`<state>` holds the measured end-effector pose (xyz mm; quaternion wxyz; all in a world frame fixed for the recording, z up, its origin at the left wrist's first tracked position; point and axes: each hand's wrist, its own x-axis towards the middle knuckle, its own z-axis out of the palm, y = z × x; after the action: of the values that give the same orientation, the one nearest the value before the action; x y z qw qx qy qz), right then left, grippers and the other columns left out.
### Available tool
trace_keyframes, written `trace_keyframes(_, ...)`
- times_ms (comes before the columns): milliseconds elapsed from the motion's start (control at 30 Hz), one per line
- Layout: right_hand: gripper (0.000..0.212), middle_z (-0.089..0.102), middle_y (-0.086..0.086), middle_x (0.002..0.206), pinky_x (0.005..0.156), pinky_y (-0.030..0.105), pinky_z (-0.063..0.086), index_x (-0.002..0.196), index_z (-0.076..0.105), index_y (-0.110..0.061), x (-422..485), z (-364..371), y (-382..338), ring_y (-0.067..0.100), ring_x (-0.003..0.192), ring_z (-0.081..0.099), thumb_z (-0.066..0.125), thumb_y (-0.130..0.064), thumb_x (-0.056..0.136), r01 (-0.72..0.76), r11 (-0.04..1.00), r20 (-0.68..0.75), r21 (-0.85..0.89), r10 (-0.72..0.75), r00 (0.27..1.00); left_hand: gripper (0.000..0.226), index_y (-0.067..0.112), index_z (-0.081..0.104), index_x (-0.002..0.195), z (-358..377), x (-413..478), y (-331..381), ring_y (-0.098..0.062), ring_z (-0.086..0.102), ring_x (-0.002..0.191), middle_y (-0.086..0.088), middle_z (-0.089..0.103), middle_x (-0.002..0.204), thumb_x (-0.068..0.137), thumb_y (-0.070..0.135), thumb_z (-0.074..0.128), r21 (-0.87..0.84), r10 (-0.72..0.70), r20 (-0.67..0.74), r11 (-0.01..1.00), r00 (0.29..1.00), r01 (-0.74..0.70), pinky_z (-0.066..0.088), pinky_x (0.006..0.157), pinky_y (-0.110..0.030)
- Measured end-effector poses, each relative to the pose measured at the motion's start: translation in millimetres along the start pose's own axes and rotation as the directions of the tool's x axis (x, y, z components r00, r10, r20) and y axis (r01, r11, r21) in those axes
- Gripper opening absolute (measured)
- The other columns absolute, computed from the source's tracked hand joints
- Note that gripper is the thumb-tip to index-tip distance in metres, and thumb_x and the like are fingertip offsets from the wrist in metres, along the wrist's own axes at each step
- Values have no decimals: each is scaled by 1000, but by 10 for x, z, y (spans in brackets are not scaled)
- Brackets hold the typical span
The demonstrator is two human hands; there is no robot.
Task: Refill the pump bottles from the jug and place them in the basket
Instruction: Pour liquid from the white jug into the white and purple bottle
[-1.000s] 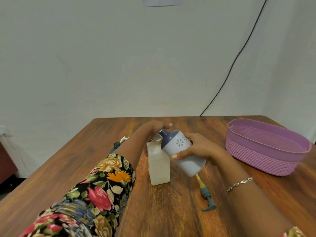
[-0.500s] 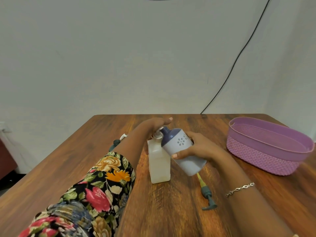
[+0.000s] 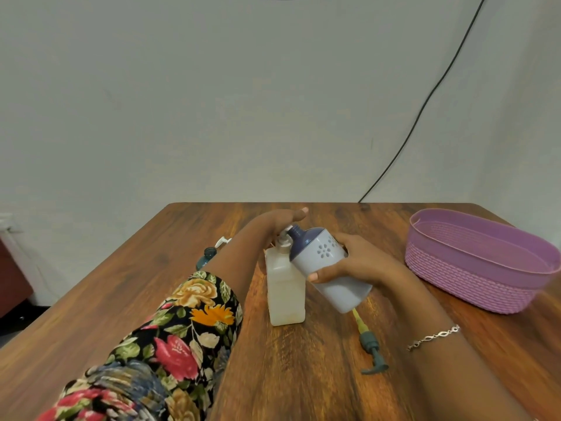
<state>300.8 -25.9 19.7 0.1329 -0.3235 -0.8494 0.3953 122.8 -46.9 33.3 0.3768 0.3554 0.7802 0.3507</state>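
A translucent white square jug (image 3: pixel 285 287) with a pump top stands at the table's middle. My left hand (image 3: pixel 277 221) lies flat on its pump head, fingers stretched out. My right hand (image 3: pixel 355 264) grips a pale lilac bottle (image 3: pixel 331 270) with a dark blue shoulder, tilted so its open neck meets the jug's spout. That bottle's green pump head with a yellow tube (image 3: pixel 368 344) lies loose on the table below it. The purple woven basket (image 3: pixel 473 278) sits at the right with nothing visible inside.
A teal bottle with a white pump (image 3: pixel 209 255) lies behind my left forearm, mostly hidden. A black cable (image 3: pixel 425 101) runs down the wall behind the wooden table (image 3: pixel 303 375). The table's left edge slants near my left sleeve.
Both hands and both containers keep the same pose; only the camera view has shifted slightly.
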Motion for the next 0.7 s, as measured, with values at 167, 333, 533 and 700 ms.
trace_keyframes(167, 59, 60, 0, 106, 72, 28, 48, 116, 51, -21, -11, -12, -8, 17, 91, 58, 81, -31, 66, -11, 999, 3, -45, 11, 1000, 56, 1, 45, 126, 33, 7, -8, -31, 50, 111, -20, 49, 128, 92, 45, 44, 14, 30, -21, 999, 999, -30, 41, 86, -37)
trace_keyframes(333, 63, 59, 1, 108, 79, 34, 51, 117, 50, -21, -28, -34, 14, 19, 95, 57, 81, -33, 64, -30, 995, 0, -93, 31, 1000, 34, 0, 51, 101, 93, 26, 3, -22, 53, 81, -17, 54, 103, 96, 32, 41, 100, 50, -58, 994, 997, -44, 41, 77, -33)
trace_keyframes(533, 59, 59, 0, 105, 77, 32, 50, 114, 51, -22, -19, -56, -24, 18, 92, 58, 81, -33, 65, -5, 995, 9, -104, 6, 1000, 68, 2, 41, 130, 34, -31, 9, -30, 49, 101, -20, 49, 127, 88, 56, 44, 21, 0, 5, 1000, 1000, 0, 38, 81, -39)
trace_keyframes(700, 57, 60, -1, 104, 76, 31, 50, 113, 52, -22, -19, -68, -32, 16, 91, 58, 81, -32, 66, 5, 992, 14, -123, -4, 1000, 54, 0, 47, 123, 62, -12, -12, -30, 53, 104, -18, 53, 123, 91, 43, 47, -19, 24, -6, 1000, 1000, -24, 41, 83, -38)
